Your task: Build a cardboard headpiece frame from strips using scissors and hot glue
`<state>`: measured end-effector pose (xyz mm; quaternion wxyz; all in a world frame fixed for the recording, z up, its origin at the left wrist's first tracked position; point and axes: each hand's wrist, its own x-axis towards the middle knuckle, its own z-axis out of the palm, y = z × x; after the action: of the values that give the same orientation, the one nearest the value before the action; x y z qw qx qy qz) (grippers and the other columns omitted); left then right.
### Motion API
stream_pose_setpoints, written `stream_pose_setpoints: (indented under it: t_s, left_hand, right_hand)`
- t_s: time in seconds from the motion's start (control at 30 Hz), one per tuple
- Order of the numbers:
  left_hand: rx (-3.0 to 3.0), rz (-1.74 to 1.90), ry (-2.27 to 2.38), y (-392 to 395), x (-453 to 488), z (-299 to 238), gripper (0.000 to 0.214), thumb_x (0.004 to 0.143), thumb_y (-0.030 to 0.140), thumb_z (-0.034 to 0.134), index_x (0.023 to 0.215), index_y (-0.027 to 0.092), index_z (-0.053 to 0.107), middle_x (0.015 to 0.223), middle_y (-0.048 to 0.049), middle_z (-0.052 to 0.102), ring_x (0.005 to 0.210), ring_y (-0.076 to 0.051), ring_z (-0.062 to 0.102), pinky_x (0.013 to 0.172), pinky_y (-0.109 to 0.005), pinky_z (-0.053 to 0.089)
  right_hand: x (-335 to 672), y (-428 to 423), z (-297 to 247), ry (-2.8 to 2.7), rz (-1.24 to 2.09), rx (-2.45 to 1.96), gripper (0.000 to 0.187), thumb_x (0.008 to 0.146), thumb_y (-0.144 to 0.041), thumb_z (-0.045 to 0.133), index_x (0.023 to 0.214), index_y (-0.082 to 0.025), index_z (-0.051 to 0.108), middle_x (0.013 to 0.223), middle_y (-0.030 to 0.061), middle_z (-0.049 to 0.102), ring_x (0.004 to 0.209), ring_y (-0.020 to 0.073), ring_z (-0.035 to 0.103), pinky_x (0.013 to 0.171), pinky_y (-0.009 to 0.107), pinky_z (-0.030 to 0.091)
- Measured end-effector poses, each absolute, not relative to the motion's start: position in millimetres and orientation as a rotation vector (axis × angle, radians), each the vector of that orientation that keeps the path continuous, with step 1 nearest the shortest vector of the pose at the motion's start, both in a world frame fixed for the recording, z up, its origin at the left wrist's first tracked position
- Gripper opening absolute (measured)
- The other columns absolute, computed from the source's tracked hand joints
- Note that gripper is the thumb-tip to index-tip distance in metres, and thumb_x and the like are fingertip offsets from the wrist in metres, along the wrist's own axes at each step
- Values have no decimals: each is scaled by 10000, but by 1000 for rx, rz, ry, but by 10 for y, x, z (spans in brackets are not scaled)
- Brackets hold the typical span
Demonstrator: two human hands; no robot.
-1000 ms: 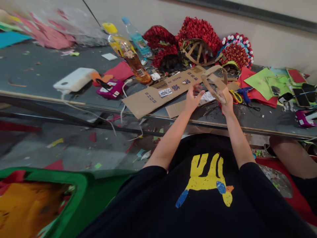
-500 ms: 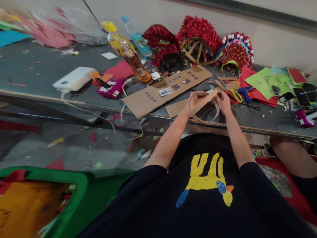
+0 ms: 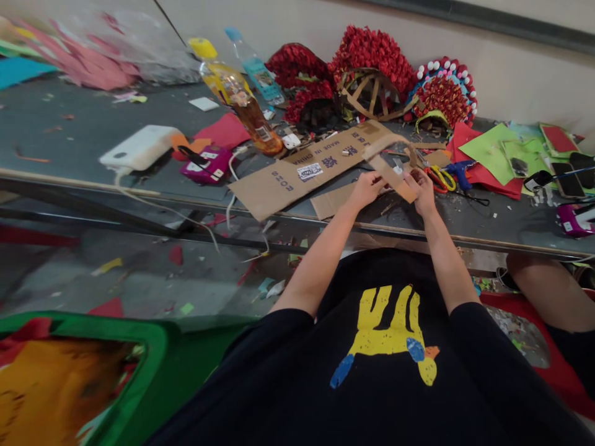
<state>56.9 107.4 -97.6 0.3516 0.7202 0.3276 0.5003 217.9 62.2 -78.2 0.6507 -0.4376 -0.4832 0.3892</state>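
I see my left hand and right hand each pinching the cardboard strip, just beside the printed cardboard sheet; two grips hold its bend firm.

Craft workshop. Long grey worktable was littered with coloured paper sheets, cardboard offcuts, scissors, a glue gun; red paper-flower headpieces stood against the wall.

Bare tabletop far left, scissors close right, paper flowers behind
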Motion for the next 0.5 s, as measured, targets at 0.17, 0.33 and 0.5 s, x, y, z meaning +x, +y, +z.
stream_pose_setpoints:
  t_s: [0.17, 0.33, 0.5]
  left_hand:
    - [1890, 1268, 882, 1014, 550, -901, 290, 841, 406, 566, 712, 156, 637, 668, -17, 662, 658, -158, 605, 625, -261, 478]
    - [1876, 1166, 945, 975, 555, -839, 418, 874, 471, 500, 624, 154, 606, 580, -9, 628, 542, -120, 543, 529, -235, 395]
    - [1843, 1155, 929, 937, 550, -805, 472, 884, 521, 471, 606, 160, 594, 576, -10, 627, 547, -124, 549, 562, -246, 426]
  right_hand:
    - [2180, 629, -790, -1122, 875, -1017, 410, 622, -582, 744, 772, -244, 567, 722, -24, 611, 754, 147, 611, 747, 310, 559]
    - [2177, 634, -810, -1152, 938, -1014, 386, 668, -560, 719, 804, -226, 580, 714, -19, 650, 772, 159, 649, 690, 288, 550]
    - [2180, 643, -820, -1144, 937, -972, 439, 653, -578, 726, 881, -219, 619, 745, -16, 689, 723, 149, 658, 672, 278, 544]
